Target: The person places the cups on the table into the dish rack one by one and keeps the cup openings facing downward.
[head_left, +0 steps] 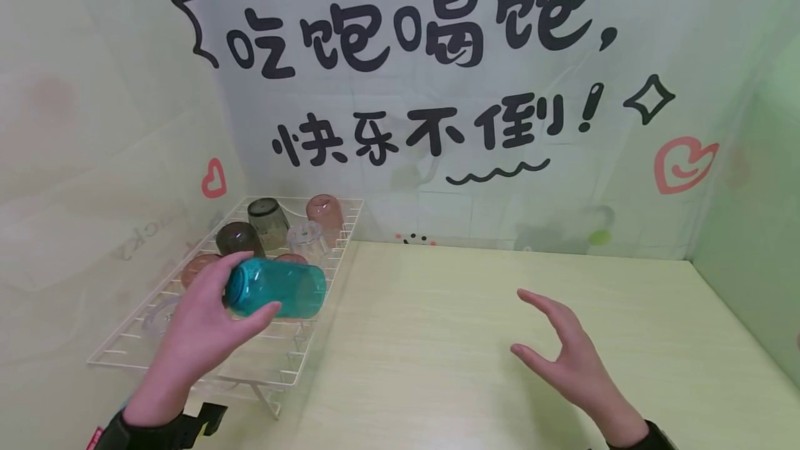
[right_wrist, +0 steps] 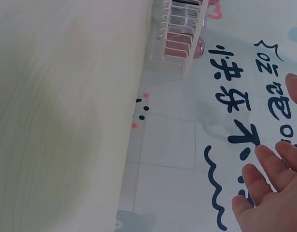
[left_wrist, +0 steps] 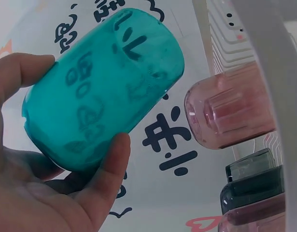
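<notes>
In the head view, my left hand (head_left: 209, 325) grips a translucent teal cup (head_left: 284, 288), thumb on its near side and fingers around the far side. The cup lies sideways in the air, overlapping the wire rack (head_left: 125, 366) in this view. From the left wrist, the same teal cup (left_wrist: 100, 92) appears tilted, with a pink cup (left_wrist: 230, 111) close by on its right. My right hand (head_left: 578, 363) hovers over the table at the right, thumb and fingers spread apart and holding nothing. Its fingers (right_wrist: 271, 169) also show in the right wrist view.
On the white rack at the left stand a dark cup (head_left: 239, 238), a grey cup (head_left: 270, 224), a pink cup (head_left: 326, 215), a clear cup (head_left: 306, 242) and others. The pale table (head_left: 425, 339) meets a printed back wall (head_left: 400, 207) and a green side wall (head_left: 750, 228).
</notes>
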The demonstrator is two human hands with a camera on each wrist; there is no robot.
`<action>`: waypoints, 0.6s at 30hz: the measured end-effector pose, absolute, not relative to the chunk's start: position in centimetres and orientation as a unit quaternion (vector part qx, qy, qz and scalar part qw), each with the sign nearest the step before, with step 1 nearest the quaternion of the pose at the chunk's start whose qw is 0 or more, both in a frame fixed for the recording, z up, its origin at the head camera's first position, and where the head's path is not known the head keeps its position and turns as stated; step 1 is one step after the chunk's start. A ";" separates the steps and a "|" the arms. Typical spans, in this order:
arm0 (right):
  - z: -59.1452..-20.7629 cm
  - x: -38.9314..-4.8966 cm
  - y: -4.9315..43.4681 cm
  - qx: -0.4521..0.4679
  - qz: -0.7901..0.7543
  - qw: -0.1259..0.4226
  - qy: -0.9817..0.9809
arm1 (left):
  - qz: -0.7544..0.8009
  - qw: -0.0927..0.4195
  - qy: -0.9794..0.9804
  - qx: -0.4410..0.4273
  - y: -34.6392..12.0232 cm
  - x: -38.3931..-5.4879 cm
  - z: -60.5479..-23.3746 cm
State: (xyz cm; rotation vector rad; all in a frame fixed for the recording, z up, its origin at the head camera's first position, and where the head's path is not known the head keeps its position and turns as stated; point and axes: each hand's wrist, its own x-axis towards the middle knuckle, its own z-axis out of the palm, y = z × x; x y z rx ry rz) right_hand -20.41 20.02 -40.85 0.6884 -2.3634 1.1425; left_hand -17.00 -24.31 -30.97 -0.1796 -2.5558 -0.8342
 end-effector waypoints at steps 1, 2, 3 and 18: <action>-41.1 -20.6 20.2 0.247 0.408 0.210 -0.853 | -0.296 0.221 -0.927 -0.065 -24.4 -17.0 -31.0; -41.3 -20.6 20.3 0.247 0.404 0.209 -0.856 | -0.289 0.220 -0.929 -0.065 -24.5 -17.0 -31.0; -41.4 -20.7 20.4 0.247 0.401 0.208 -0.857 | -0.284 0.218 -0.931 -0.064 -24.6 -16.9 -31.0; -42.2 -20.7 21.1 0.253 0.374 0.216 -0.866 | -0.245 0.186 -0.948 -0.082 -25.5 -17.0 -31.2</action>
